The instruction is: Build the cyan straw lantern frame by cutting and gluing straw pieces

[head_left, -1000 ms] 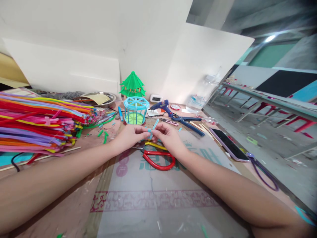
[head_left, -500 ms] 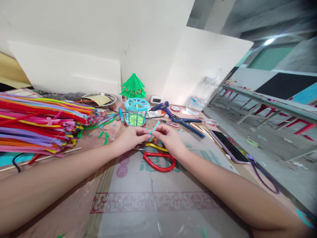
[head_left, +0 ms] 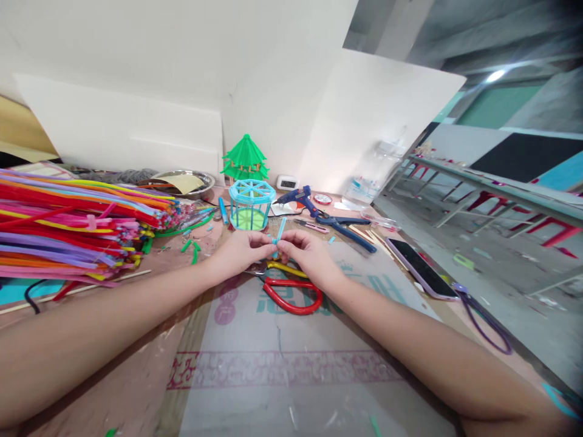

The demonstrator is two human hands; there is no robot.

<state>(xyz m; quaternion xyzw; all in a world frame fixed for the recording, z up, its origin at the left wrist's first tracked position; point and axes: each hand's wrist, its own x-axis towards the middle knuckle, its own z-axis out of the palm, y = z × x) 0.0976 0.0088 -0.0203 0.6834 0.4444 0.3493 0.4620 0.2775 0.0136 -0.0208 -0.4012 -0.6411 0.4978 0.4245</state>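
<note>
Between my fingertips is a short light-blue pipe cleaner (head_left: 282, 228), one end sticking up. My left hand (head_left: 242, 250) pinches its lower part, where a small blue bit shows between thumb and finger. My right hand (head_left: 306, 250) grips the same piece from the other side. Just below lie scissors with red and yellow handles (head_left: 294, 312), partly hidden by my right hand. Behind my hands stands a light-blue round frame with posts and a green base (head_left: 252, 203). A green tiered roof (head_left: 246, 159) rises behind that.
Bundles of coloured pipe cleaners (head_left: 68, 230) fill the left side. A blue glue gun (head_left: 300, 199), blue-handled pliers (head_left: 348, 230), a pink craft knife (head_left: 312, 226) and a small clock (head_left: 287, 182) are at the back. A phone (head_left: 421, 267) lies at the right edge.
The upright end of the blue pipe cleaner has swung left and stands steeper. My right fingers have shifted slightly left toward my left hand.
</note>
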